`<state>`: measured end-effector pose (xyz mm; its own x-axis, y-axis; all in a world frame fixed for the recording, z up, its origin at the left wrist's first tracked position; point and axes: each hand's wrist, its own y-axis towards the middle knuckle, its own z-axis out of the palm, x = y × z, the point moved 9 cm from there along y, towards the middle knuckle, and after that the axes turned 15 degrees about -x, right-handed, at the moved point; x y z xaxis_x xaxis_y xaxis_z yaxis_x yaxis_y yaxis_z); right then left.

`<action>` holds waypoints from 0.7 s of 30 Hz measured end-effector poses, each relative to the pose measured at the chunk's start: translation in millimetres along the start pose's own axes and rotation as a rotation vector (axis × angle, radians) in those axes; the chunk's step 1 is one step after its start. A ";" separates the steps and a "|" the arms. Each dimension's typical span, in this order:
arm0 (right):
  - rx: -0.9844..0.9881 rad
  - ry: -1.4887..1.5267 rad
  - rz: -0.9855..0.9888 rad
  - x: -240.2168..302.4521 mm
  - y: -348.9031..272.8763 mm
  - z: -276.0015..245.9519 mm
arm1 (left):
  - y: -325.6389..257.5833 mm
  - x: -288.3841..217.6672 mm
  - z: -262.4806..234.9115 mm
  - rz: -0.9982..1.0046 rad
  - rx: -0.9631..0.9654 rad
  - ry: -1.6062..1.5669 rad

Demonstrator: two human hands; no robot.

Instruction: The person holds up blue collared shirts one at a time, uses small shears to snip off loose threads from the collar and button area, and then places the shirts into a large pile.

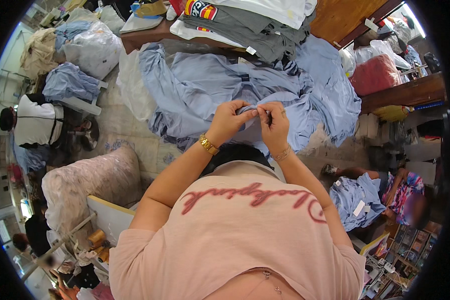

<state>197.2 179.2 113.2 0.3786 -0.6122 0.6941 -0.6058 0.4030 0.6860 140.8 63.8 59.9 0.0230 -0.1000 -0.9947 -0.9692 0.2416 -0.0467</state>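
Light blue shirts (192, 85) lie in a large crumpled heap in front of me, with a dark label near a collar. Close to my body, my left hand (229, 123) pinches a folded edge of a light blue shirt between thumb and fingers. My right hand (275, 128) grips the same edge just beside it, so the fingertips of both hands nearly touch. A gold watch is on my left wrist, a thin bracelet on my right. What part of the shirt the edge belongs to, I cannot tell.
Folded grey and white T-shirts (245, 25) are stacked on a brown surface beyond the heap. Plastic-wrapped bundles (92, 47) stand at the far left, a big wrapped roll (92, 185) nearer. At right, a seated person has a blue garment (357, 200) on their lap.
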 end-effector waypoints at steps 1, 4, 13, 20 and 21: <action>0.018 -0.007 0.045 -2.5 0.7 2.2 | -0.2 -6.9 -2.1 0.109 -0.050 0.029; 0.060 0.015 0.207 -14.0 2.7 6.2 | 1.2 -12.7 -11.3 0.291 -0.198 0.037; 0.078 0.262 0.648 -43.5 -0.1 6.3 | 2.3 -7.2 -18.5 0.097 -0.265 -0.185; 0.302 0.141 0.664 -60.9 5.8 19.3 | -0.9 -22.4 -22.5 0.313 -0.282 -0.220; 0.352 0.157 0.766 -66.6 0.2 23.5 | -1.4 -28.0 -23.8 0.427 -0.272 -0.166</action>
<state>155.4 204.1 62.0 -0.1468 -0.1457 0.9784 -0.9062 0.4162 -0.0740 135.7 43.3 90.0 -0.3704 0.1118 -0.9221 -0.9288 -0.0342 0.3690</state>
